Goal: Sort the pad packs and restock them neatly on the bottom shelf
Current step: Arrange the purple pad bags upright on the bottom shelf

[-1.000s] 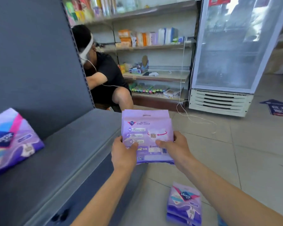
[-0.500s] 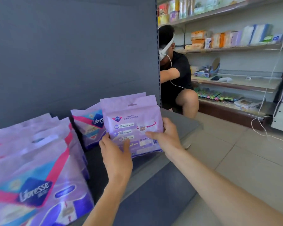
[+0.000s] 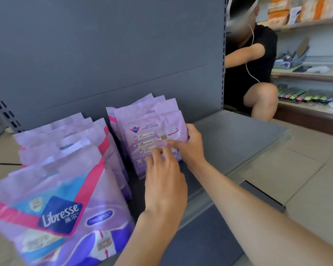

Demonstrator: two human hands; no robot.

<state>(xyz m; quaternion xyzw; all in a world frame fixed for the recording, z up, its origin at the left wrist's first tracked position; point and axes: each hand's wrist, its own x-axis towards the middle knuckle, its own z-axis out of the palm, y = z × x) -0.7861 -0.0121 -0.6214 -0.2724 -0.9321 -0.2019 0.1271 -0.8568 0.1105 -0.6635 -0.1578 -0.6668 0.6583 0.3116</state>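
Purple pad pack (image 3: pixel 148 135), right hand (image 3: pixel 192 148) gripping edge

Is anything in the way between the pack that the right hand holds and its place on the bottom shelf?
Nothing visible. The pack already stands on the shelf, in front of the right row. The right hand grips its right edge, and the left hand touches its face.

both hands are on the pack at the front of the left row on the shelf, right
Not quite. The head view shows the left hand and right hand on the pack at the front of the right row, not the left row, on the shelf.
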